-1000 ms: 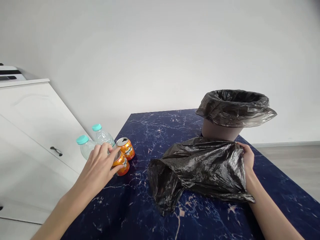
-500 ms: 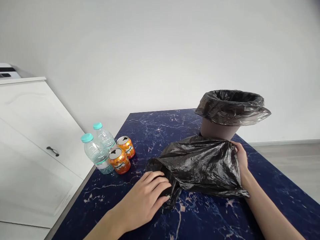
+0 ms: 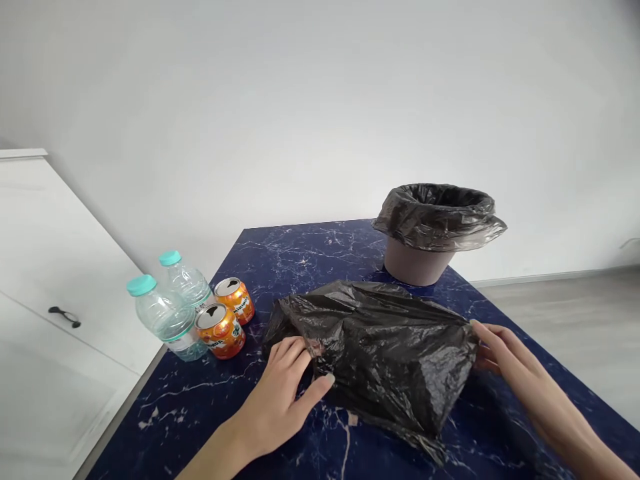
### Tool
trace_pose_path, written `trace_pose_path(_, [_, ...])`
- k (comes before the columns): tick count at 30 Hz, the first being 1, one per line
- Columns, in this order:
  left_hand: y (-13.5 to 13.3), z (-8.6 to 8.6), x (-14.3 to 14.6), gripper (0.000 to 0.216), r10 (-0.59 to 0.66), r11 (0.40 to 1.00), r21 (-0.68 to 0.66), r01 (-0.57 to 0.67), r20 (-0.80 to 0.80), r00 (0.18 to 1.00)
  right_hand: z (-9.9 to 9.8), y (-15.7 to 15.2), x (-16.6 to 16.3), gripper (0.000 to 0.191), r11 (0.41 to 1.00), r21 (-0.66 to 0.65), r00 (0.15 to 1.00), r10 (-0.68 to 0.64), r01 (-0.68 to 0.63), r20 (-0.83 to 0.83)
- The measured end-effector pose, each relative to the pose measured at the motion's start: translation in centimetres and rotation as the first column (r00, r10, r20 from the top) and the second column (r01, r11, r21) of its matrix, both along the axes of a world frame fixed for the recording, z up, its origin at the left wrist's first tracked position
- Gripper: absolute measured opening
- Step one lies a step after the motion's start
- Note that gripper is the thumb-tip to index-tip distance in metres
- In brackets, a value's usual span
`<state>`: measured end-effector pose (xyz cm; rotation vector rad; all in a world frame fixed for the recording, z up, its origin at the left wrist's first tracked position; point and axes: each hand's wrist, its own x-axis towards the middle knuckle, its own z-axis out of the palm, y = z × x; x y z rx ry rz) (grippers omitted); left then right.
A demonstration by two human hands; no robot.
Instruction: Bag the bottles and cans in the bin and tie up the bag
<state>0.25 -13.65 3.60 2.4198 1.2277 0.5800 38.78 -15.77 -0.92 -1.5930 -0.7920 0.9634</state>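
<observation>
A black plastic garbage bag (image 3: 385, 353) lies crumpled and spread sideways low over the table. My left hand (image 3: 283, 400) is at the bag's left end, its fingertips partly tucked under the plastic at the open edge and its thumb lying on the outside. At the far right corner, my right hand (image 3: 510, 360) pinches the plastic between thumb and fingers; some of those fingers are hidden behind the bag. Left of my left hand stand two orange soda cans (image 3: 223, 333) with opened tops.
Behind the bag, a trash bin (image 3: 417, 265) stands upright with a black liner (image 3: 440, 223) folded over its rim. Two clear bottles (image 3: 165, 317) with turquoise caps stand at the left edge of the dark blue marbled table (image 3: 295, 257). A white cabinet (image 3: 50, 267) is beyond.
My right hand has shifted its hold and pulls the bag's right corner lower and outward. The bag's left end has moved left with my left hand. The view has turned slightly right.
</observation>
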Motion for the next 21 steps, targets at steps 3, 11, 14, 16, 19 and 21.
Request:
trace_pose_path(3, [0.4, 0.8, 1.7, 0.034, 0.021, 0.988, -0.155, 0.009, 0.193, 0.981, 0.3, -0.8, 0.0, 0.067, 1.000, 0.011, 0.998, -0.019, 0.018, 0.062])
trace_pose_path(11, [2.6, 6.8, 2.8, 0.061, 0.171, 0.835, -0.443, 0.326, 0.772, 0.612, 1.2, -0.6, -1.6, 0.094, 0.985, 0.057, 0.986, 0.163, -0.162, -0.020])
trace_pose_path(14, [0.6, 5.6, 0.9, 0.064, 0.166, 0.932, -0.341, 0.125, 0.707, 0.687, 1.3, -0.8, -1.7, 0.080, 0.971, 0.048, 0.972, 0.235, -0.235, 0.009])
trace_pose_path(16, [-1.5, 3.4, -0.8, 0.063, 0.155, 0.971, -0.237, -0.022, 0.560, 0.814, 0.8, -0.6, -1.4, 0.069, 0.971, 0.043, 0.972, 0.236, -0.236, 0.010])
trace_pose_path(19, [-4.2, -0.2, -2.6, 0.077, -0.027, 1.000, -0.004, 0.030, 0.319, 0.948, -0.2, -0.1, -1.0, 0.063, 0.973, 0.019, 0.968, 0.230, -0.230, -0.098])
trace_pose_path(21, [-5.0, -1.8, -2.8, 0.091, -0.135, 0.985, 0.127, 0.116, 0.157, 0.978, -0.5, 0.1, -1.2, 0.068, 0.968, 0.026, 0.958, 0.250, -0.249, -0.143])
